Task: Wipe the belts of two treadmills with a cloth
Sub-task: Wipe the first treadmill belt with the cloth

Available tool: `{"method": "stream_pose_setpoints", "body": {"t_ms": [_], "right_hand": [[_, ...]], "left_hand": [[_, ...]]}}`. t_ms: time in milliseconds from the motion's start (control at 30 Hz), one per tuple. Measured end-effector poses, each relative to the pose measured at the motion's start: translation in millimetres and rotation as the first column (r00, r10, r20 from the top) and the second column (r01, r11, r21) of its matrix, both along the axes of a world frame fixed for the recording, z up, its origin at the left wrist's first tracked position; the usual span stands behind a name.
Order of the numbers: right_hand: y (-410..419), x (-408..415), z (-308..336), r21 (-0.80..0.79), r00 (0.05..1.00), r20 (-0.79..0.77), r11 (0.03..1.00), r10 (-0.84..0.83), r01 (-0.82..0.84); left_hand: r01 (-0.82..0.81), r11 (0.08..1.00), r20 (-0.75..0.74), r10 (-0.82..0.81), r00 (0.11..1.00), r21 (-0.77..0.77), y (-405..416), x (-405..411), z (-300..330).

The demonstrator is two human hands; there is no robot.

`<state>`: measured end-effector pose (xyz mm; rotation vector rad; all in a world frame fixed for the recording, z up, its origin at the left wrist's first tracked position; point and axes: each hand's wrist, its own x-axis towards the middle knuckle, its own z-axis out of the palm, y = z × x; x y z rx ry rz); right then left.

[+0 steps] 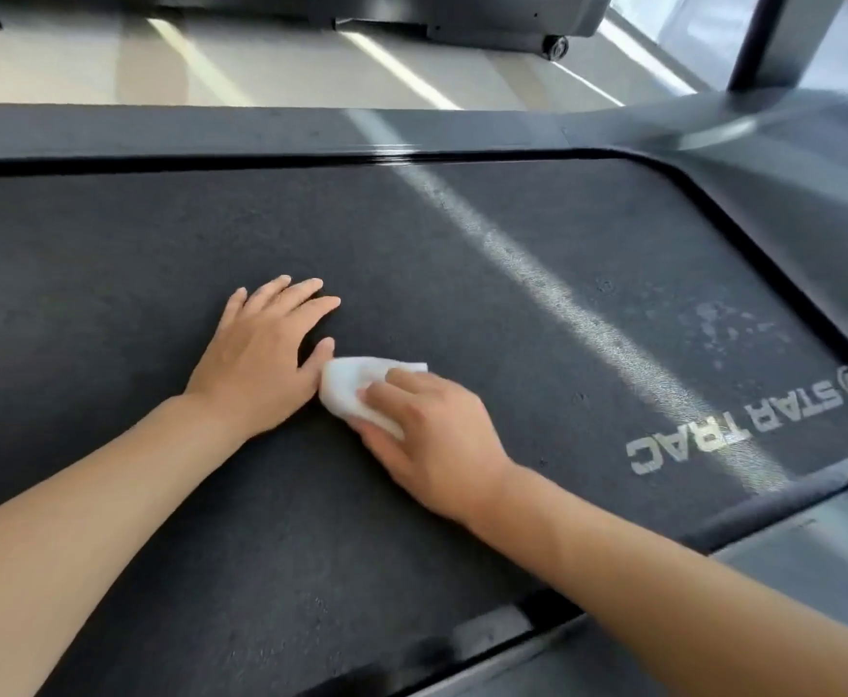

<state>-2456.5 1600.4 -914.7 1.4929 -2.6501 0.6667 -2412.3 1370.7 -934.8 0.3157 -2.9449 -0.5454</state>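
We are seeing a pale floor (271,67) lying beyond the machine, with bright streaks of light (391,57) running slantwise across it. A small black wheel (556,46) is resting on that floor at the upper right. A dark upright post (769,37) is rising at the far right. Grey side rails (210,128) are bordering the dark running surface.

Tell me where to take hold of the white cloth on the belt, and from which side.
Grip the white cloth at its bunched near-right part, coming from above and the right, as the right hand does. It lies flat on the belt, and the left hand blocks its left edge.
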Motion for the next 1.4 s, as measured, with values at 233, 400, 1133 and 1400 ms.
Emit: {"method": "stream_pose_setpoints", "body": {"t_ms": [233,400,1133,1400], "right_hand": [[18.6,-119.7,1.7,0.002,0.953,-0.093,0.957,-0.288,0.289],[-4.8,-193.9,8.7,0.038,0.771,-0.063,0.770,-0.634,0.636],[-131.0,-193.8,2.7,0.042,0.936,-0.095,0.938,-0.340,0.345],[-29.7,-165.4,5.5,0.103,0.977,-0.081,0.977,0.195,-0.187]], "left_hand": [[0.006,1.000,-0.072,-0.007,0.997,-0.014,-4.5,-3.7,-3.3],[0.017,1.000,-0.079,-0.018,0.997,-0.021,-1.9,-2.3,-3.9],[-0.013,1.000,-0.055,0.012,0.998,-0.023,-81.6,-21.0,-2.3],[-0.018,0.999,-0.073,0.016,0.997,-0.029,-79.3,-21.5,-1.9]]}}
